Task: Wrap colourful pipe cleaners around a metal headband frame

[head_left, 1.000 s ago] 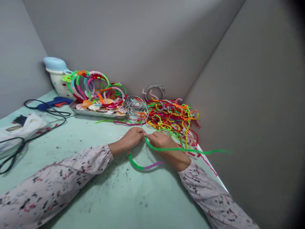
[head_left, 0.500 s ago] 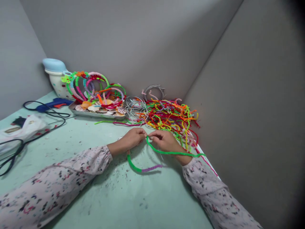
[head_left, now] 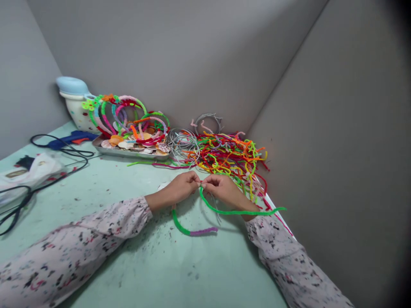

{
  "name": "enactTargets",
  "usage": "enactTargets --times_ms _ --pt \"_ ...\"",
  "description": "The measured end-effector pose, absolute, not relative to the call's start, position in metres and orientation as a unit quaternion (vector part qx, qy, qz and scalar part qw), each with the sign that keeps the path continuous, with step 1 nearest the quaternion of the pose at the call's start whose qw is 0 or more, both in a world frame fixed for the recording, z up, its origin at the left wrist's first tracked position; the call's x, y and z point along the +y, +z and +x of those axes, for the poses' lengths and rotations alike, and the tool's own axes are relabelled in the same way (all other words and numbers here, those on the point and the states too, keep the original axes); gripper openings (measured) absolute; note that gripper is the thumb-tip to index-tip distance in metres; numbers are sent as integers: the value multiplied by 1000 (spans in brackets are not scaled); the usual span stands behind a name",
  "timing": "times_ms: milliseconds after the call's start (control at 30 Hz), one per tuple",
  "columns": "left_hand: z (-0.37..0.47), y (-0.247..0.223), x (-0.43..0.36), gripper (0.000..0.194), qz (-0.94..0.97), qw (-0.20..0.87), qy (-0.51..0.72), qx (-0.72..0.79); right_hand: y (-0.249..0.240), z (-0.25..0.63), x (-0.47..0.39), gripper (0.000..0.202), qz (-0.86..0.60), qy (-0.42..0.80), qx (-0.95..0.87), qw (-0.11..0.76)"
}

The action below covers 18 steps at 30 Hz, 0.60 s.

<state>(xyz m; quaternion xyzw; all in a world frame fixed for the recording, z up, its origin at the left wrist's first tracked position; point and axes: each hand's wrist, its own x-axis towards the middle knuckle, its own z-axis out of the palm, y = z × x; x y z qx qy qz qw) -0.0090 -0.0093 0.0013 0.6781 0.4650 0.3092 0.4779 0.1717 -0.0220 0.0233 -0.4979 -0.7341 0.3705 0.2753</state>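
Observation:
My left hand (head_left: 184, 187) and my right hand (head_left: 223, 190) meet fingertip to fingertip above the table, both pinched closed. A green pipe cleaner (head_left: 231, 212) runs from the pinch, its loose end trailing right across my right wrist. From under my left hand curves a wire hoop wrapped in green and purple pipe cleaner (head_left: 183, 229), partly hidden by the palm. Bare grey wire (head_left: 218, 217) shows below my right hand. The exact spot where pipe cleaner and hoop touch is covered by my fingers.
A heap of coloured pipe cleaners (head_left: 227, 154) lies beyond my hands, beside coiled wire (head_left: 183, 145). Further left stand a metal tray (head_left: 135, 155) with shells and wrapped headbands, a blue glue gun (head_left: 66, 140), a lidded white container (head_left: 78, 111) and black cable (head_left: 34, 190).
Both hands have shifted slightly, my left fingertips a little right. The loose end of the green pipe cleaner has swung farther right and more bare wire shows below my right hand.

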Motion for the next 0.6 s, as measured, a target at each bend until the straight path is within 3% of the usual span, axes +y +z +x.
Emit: enactTargets --times_ms 600 --pt "-9 3 -12 12 717 441 274 465 19 173 -19 18 -509 345 -755 226"
